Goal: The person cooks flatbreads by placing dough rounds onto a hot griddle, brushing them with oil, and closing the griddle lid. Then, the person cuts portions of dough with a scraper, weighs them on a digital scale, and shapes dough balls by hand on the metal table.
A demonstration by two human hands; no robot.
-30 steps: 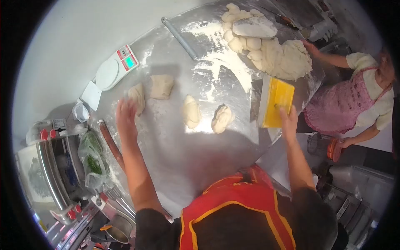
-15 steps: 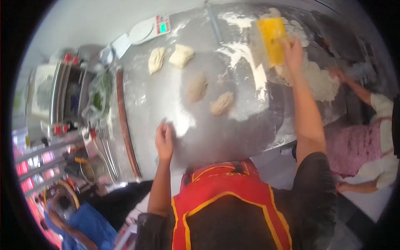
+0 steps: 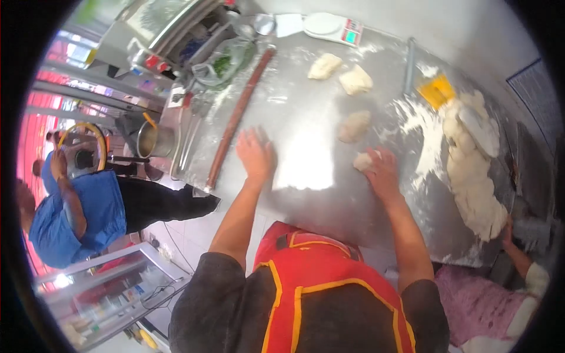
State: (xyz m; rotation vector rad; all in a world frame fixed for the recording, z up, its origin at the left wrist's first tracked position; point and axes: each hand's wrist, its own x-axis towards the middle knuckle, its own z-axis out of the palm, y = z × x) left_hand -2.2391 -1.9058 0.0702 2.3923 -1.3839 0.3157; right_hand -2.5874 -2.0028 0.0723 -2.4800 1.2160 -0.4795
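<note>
My right hand (image 3: 384,175) has its fingers curled over a small piece of dough (image 3: 361,162) on the steel table (image 3: 303,203). My left hand (image 3: 255,155) rests on the tabletop with fingers stretched out, holding nothing, just right of a long wooden rolling pin (image 3: 240,117). Beyond my right hand lies a darker dough lump (image 3: 354,126). Two paler dough pieces, one on the left (image 3: 325,66) and one on the right (image 3: 355,80), sit farther back. A yellow dough scraper (image 3: 436,91) lies near the far right, beside a large dough mass (image 3: 469,176).
A kitchen scale (image 3: 333,27) and a grey rod (image 3: 409,66) are at the back. Loose flour (image 3: 426,138) covers part of the right side. A plastic bag of greens (image 3: 222,66) stands left. One person in blue (image 3: 82,215) is at left; another person's hand (image 3: 507,230) touches the large dough.
My right hand has let go of the yellow scraper and come down to the small dough piece. My left hand now lies flatter on the table. The view has turned.
</note>
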